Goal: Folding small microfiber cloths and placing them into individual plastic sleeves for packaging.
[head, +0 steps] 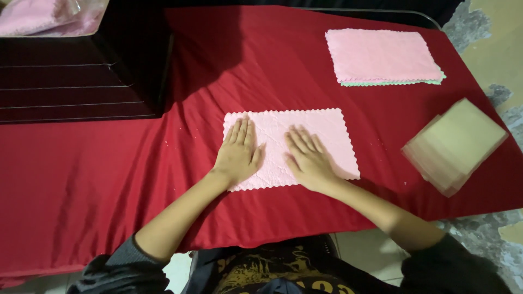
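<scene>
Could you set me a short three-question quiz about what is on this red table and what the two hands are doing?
1. True or false: both hands lie flat, palms down, on the single pink scalloped-edge cloth.
2. Which lies nearer the right hand: (a) the stack of pink cloths with a green one at the bottom, or (b) the pile of clear square plastic bags?
3. What covers the table under the left hand and the cloth?

Key
1. True.
2. (a) and (b) both lie apart from it; the stack of cloths is slightly nearer.
3. A red fabric sheet.
</scene>
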